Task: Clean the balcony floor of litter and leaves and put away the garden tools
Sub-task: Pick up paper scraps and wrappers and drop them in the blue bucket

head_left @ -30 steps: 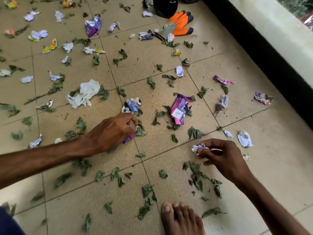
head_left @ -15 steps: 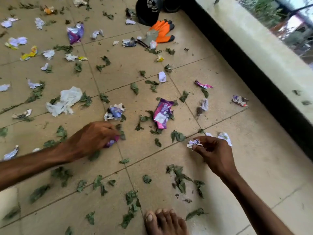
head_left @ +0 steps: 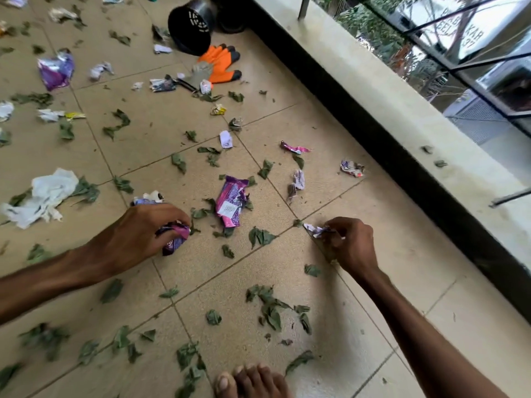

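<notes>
Left hand [head_left: 138,237]: we clutch a purple wrapper [head_left: 173,238].
Right hand [head_left: 349,242]: we pinch a paper scrap [head_left: 314,229].
Floor [head_left: 373,282]: strewn with leaves [head_left: 270,308].

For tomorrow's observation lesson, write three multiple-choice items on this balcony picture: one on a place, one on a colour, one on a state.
1. Where does the orange garden glove lie?
A. beside the black plastic pot
B. on the concrete ledge
C. under the bare foot

2. What colour is the flat foil wrapper between the hands?
A. yellow
B. purple-pink
C. green

3. What is the left hand doing?
A. lying open and empty
B. closed on a crumpled purple wrapper
C. holding leaves only

Answers: 1 A, the glove lies on the tiles right next to the tipped pot. 2 B, its foil is purple and pink. 3 B, the fingers wrap the wrapper; the right hand pinches a white paper scrap.
</notes>
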